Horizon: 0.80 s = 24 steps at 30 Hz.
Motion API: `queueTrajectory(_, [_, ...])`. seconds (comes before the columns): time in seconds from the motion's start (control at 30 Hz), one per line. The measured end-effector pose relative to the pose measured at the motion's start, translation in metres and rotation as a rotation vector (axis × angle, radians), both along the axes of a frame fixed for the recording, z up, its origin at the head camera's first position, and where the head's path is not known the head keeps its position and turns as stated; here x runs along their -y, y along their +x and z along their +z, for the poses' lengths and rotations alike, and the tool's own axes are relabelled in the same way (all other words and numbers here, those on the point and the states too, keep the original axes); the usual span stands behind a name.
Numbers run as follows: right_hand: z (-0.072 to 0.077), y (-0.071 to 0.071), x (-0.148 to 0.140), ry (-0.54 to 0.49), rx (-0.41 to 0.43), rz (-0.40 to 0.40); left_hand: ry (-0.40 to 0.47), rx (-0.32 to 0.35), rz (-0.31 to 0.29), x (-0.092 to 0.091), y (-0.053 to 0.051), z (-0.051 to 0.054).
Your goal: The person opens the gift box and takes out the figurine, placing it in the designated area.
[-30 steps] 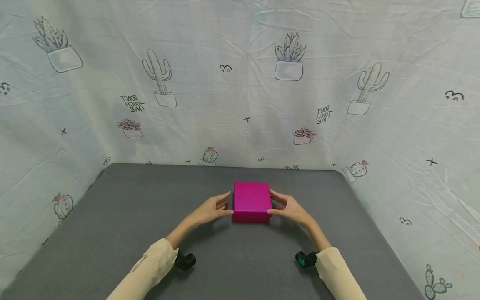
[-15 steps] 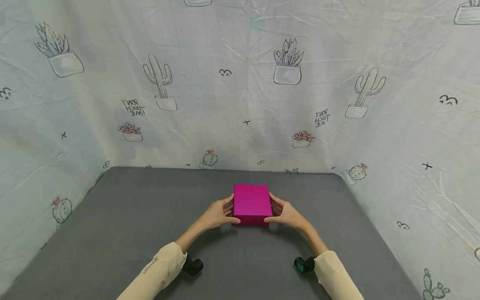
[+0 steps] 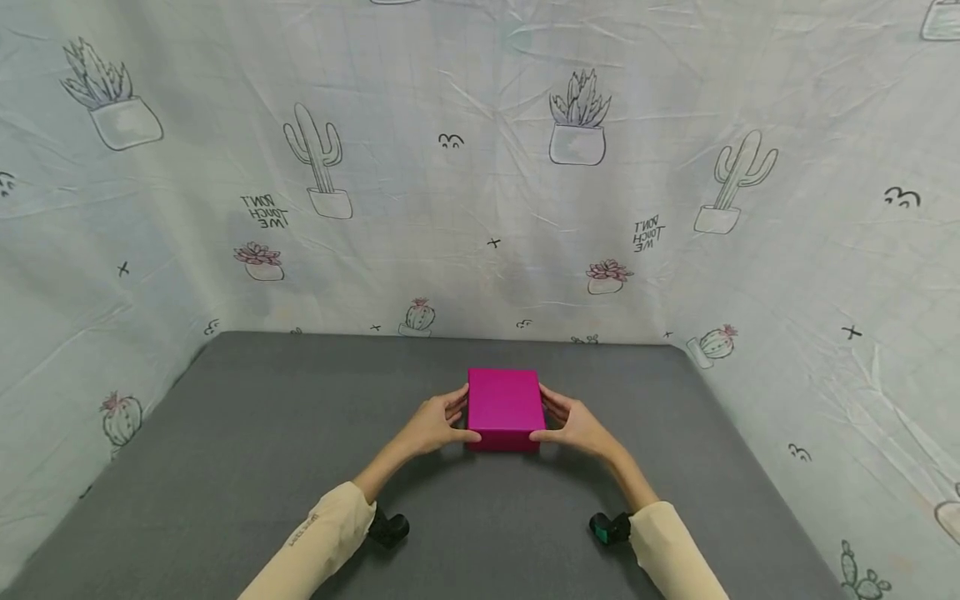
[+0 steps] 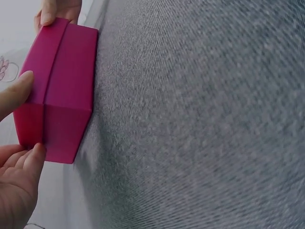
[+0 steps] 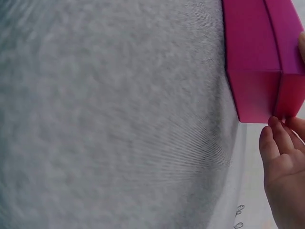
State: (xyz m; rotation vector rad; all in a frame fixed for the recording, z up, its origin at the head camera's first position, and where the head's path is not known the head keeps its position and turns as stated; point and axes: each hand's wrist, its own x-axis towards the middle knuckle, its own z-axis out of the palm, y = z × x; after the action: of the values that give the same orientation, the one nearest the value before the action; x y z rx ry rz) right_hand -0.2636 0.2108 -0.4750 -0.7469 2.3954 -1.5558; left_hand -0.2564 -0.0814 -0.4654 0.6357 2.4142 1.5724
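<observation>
Bright magenta, smooth rectangular box (image 3: pixel 504 402) sits on grey fabric-textured tabletop (image 3: pixel 315 392), betw. both hands. L hand (image 3: pixel 433 426) & R hand (image 3: pixel 579 428) each grasp an end of its matching magenta lid (image 4: pixel 42 62). Step: prob. securing a two-handed grip; next move calls for even pressure, both sides. Lid's on, inside n/v.

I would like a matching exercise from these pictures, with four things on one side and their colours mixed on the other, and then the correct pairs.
Things:
1. box
2. tabletop
3. left sleeve
4. hanging cloth

Colours:
A. dark grey
B. whitish, with plant drawings
C. bright pink
D. cream, with small dark lettering

Pairs: 1-C, 2-A, 3-D, 4-B
</observation>
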Motion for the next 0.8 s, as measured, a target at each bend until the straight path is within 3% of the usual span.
queueTrajectory(0.3, [0.002,0.000,0.002,-0.034,-0.023,-0.035,0.011,-0.004,-0.007,0.001,-0.004,0.002])
queueTrajectory(0.8, [0.014,-0.005,0.001,0.017,-0.027,-0.069,0.028,0.021,0.017,0.000,-0.005,0.016])
